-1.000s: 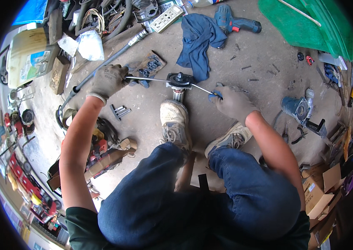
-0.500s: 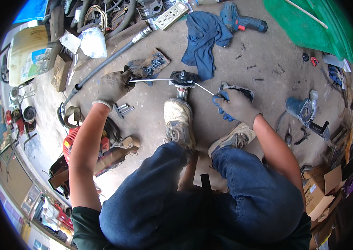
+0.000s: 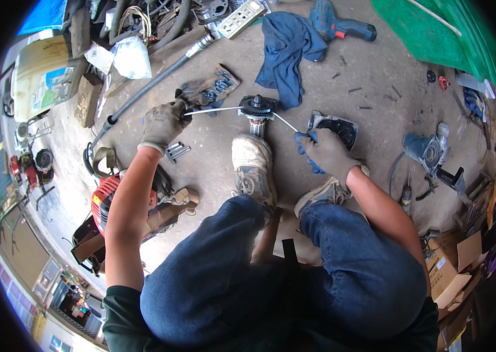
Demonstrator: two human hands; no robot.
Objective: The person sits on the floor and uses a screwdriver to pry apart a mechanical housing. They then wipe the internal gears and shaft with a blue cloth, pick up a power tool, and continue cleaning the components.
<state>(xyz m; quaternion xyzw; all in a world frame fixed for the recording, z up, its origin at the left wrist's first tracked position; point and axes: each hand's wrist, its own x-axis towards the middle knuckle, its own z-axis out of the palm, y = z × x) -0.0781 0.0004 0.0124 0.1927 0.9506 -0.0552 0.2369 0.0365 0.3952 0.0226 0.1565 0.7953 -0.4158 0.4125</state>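
My left hand (image 3: pixel 166 122), in a grey glove, is closed around a screwdriver whose long shaft (image 3: pixel 218 109) runs to the left edge of a black toothed gear (image 3: pixel 258 105). My right hand (image 3: pixel 327 154), gloved in grey and blue, grips a second screwdriver; its shaft (image 3: pixel 286 122) meets the gear's right side, and its handle is hidden in the glove. The gear tops a metal part (image 3: pixel 257 126) standing on the ground just beyond the toe of my left shoe (image 3: pixel 252 155). A dark greasy tray-like housing (image 3: pixel 342 130) lies beside my right hand.
A blue cloth (image 3: pixel 289 56) and a cordless drill (image 3: pixel 339 24) lie beyond the gear. Loose bolts (image 3: pixel 365 107) dot the floor to the right, near an angled blue tool (image 3: pixel 421 149). Left are a long pole (image 3: pixel 148 88), metal pins (image 3: pixel 177 152) and a red machine (image 3: pixel 106 196).
My right hand has shifted slightly left and down, uncovering more of the dark housing. My left hand has moved a little; both screwdrivers still reach the gear.
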